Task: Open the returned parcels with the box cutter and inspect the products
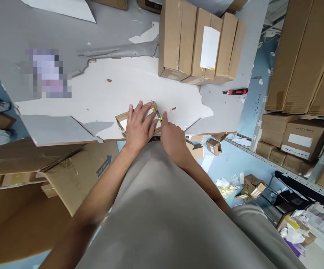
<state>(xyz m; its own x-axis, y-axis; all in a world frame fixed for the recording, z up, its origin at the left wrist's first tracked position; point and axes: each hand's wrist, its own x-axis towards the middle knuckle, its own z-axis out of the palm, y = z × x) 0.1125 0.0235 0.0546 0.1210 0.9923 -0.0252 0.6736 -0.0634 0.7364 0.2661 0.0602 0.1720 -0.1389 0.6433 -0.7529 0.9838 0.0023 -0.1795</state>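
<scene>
A small cardboard box (120, 118) with a white label lies at the table's near edge, partly hidden under my hands. My left hand (139, 125) rests on top of it with the fingers spread and laid flat. Close against the box's right end is my right hand (173, 134), its fingers curled in and the index finger pointing forward. A bit of yellow shows at that fingertip; what the hand grips is mostly covered. Farther right on the table lies a red and black box cutter (236, 92), touched by neither hand.
Several closed cardboard boxes (175, 41) stand at the back right of the worn table (117, 87). A blurred-out item (48, 73) lies at left. Below left is a large open carton (86, 172); shelves with boxes (296, 138) rise at right.
</scene>
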